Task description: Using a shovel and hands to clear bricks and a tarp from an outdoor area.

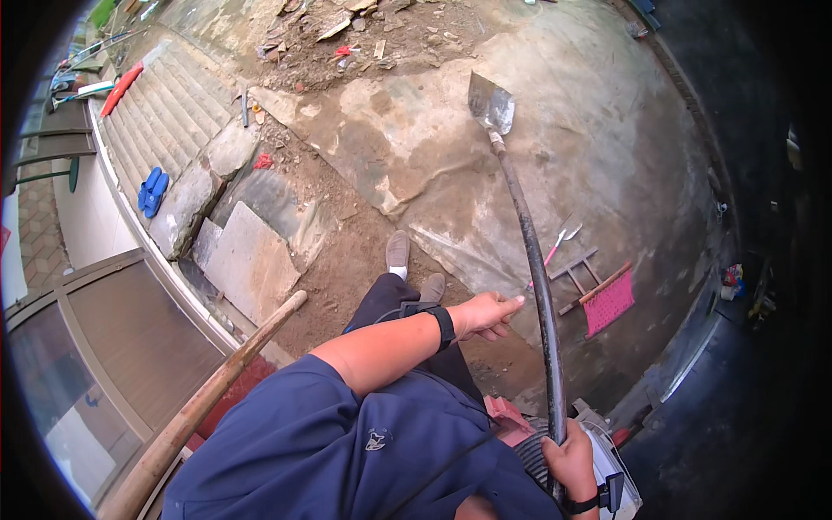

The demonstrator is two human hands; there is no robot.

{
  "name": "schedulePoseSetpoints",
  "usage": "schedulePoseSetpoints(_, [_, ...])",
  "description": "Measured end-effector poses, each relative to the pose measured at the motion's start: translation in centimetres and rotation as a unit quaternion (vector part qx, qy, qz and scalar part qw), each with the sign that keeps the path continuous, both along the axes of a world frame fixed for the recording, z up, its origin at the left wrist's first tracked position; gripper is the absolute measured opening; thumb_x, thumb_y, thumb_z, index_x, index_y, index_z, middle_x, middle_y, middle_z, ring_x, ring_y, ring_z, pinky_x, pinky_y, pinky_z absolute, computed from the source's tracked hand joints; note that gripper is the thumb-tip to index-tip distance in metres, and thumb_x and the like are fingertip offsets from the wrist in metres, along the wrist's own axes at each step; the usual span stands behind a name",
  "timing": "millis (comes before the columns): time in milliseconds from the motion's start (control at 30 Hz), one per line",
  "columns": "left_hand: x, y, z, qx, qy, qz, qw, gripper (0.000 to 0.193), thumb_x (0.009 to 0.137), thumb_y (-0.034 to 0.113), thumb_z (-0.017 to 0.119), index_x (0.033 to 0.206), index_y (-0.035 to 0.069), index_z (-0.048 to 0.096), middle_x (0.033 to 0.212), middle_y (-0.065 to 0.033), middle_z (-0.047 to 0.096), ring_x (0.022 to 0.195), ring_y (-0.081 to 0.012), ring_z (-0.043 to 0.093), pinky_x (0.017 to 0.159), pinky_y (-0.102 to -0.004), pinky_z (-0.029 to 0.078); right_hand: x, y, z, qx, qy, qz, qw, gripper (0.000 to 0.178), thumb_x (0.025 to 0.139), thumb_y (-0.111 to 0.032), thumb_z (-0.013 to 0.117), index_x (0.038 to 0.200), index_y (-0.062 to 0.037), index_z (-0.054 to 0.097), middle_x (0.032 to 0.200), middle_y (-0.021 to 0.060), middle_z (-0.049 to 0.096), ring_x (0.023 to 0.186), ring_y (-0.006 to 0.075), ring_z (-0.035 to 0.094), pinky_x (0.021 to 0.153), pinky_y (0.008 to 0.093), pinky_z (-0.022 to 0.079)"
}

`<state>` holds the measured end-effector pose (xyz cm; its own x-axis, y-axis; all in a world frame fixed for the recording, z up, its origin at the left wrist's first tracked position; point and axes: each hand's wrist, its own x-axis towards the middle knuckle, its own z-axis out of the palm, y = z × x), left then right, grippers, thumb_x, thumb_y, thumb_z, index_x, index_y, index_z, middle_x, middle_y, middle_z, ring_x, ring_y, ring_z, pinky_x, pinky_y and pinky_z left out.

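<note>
A long-handled shovel (527, 217) runs from beside my right hip out across the ground, its metal blade (491, 104) at the far end. Around the upper end of its dark shaft, my right hand (572, 459) is wrapped. My left hand (485, 316) reaches across in front of me, fingers loosely bent and partly stretched, just left of the shaft. A small gap shows between its fingertips and the shaft, and nothing is visible in it. Dark bands circle both wrists.
A wooden pole (217, 390) slants up at my left. Stone slabs (251, 260), blue slippers (153, 192), steps (165, 104) and a hammer (244, 106) lie beyond. Rubble (390, 39) is piled far ahead. A pink-topped low stool (609, 303) and small pink-handled tool (553, 251) are right.
</note>
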<state>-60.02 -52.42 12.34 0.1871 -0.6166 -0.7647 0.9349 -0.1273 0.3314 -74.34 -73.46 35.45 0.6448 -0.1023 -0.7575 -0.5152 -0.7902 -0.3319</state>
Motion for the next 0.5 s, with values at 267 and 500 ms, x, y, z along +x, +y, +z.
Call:
schedulePoseSetpoints(267, [3.2,2.0,-2.9,0.053,0.105,0.304,0.945,0.045,0.091,0.040,0.062,0.110,0.001,0.051,0.096,-0.0098,0.059,0.079,-0.0222,0.065,0.070,-0.0385,0.055,3.5,4.9,-0.7,0.027,0.000,0.096,0.995,0.041,0.072,-0.021,0.073,0.102,0.0014,0.057,0.064,0.0167,0.059,0.059,0.0328,0.062,0.056,0.0380,0.047])
schedulePoseSetpoints(500, [-0.1,4.2,-7.6,0.131,0.177,0.478,0.851,0.022,0.092,0.021,0.062,0.099,0.002,0.053,0.085,-0.0094,0.055,0.075,-0.0237,0.059,0.064,-0.0394,0.054,5.7,2.9,-4.8,0.009,0.088,0.226,0.970,0.047,0.072,-0.031,0.071,0.111,-0.0061,0.059,0.075,0.0191,0.065,0.070,0.0390,0.064,0.065,0.0472,0.050])
